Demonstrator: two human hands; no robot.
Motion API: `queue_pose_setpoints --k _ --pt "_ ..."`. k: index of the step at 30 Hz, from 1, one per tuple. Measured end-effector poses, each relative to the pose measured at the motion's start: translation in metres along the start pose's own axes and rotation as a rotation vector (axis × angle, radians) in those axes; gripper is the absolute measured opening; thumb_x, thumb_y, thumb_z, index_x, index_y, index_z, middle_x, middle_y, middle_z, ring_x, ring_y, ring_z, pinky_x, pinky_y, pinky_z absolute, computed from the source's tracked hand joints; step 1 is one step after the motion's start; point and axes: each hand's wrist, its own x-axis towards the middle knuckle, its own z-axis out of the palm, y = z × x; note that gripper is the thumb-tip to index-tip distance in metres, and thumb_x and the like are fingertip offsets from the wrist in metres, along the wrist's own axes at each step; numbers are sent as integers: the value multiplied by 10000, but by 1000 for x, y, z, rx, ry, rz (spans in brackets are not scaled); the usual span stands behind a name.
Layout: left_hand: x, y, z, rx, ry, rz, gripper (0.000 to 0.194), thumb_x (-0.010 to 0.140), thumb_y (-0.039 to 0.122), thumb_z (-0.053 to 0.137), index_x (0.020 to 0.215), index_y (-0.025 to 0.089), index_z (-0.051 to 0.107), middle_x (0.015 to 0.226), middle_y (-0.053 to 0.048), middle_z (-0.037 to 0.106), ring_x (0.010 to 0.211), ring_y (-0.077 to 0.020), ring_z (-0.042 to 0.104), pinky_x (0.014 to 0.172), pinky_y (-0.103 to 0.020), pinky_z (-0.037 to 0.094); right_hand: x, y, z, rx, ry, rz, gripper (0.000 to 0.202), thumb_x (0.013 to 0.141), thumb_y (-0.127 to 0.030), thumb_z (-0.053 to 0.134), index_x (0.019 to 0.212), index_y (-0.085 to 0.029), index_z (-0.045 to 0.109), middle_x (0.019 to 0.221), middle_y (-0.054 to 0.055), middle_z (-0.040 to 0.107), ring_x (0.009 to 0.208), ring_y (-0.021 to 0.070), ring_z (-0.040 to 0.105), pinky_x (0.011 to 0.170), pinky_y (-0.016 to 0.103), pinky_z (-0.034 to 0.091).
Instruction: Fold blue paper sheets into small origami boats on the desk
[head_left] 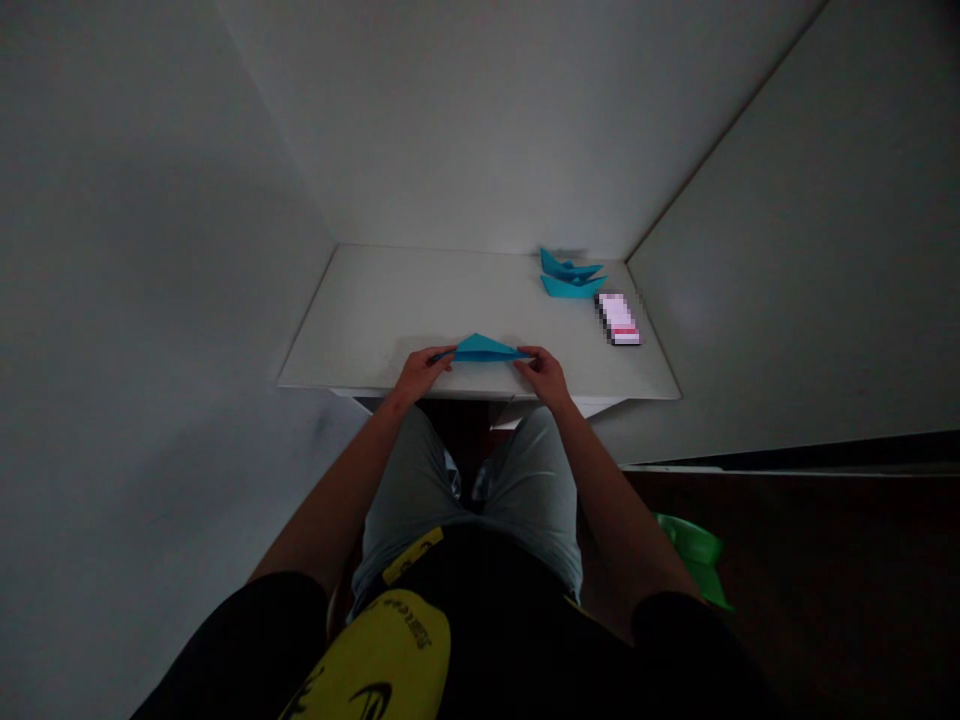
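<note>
A folded blue paper boat (484, 350) is held level between my hands near the table's front edge, a peak showing at its middle. My left hand (425, 370) pinches its left tip, and my right hand (544, 374) grips the right tip between thumb and fingers. At the back right of the table, two finished blue paper boats (573, 287) stand close together, one behind the other, apart from both hands.
The white table (375, 310) sits in a corner, with walls behind it and on both sides. A phone (619, 319) with a lit, blurred screen lies at its right. Something green and plastic (691, 550) is on the dark floor at lower right.
</note>
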Motion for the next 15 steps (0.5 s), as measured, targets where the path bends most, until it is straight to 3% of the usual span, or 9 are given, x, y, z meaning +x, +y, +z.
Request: queue_pose_setpoints --k 4,9,12,15 --pt "-1 1 9 122 114 79 287 933 424 791 1144 256 887 990 -29 645 843 -152 632 834 -301 543 0 1 3 0 18 -18 476 809 -551 800 1161 -233 765 645 -55 565 603 164 503 617 319 432" --pt "-6 2 15 158 33 95 290 953 381 750 1173 242 879 826 -5 647 728 -148 593 747 -299 494 -1 -3 11 9 91 -48 448 861 -551 748 1172 -229 772 735 -18 641 651 175 536 660 332 478" --pt "-8 2 14 103 10 74 346 953 355 725 1258 234 836 842 -3 724 697 -147 602 711 -295 479 0 -12 22 2 108 -151 416 925 -530 722 1218 -240 775 952 41 730 738 187 592 717 348 533" --pt "-7 1 14 102 7 64 363 920 330 742 1264 226 796 864 -1 756 697 -149 618 699 -294 471 3 -24 34 -103 28 -342 355 987 -447 696 1274 -258 783 1206 97 733 907 222 654 833 392 575"
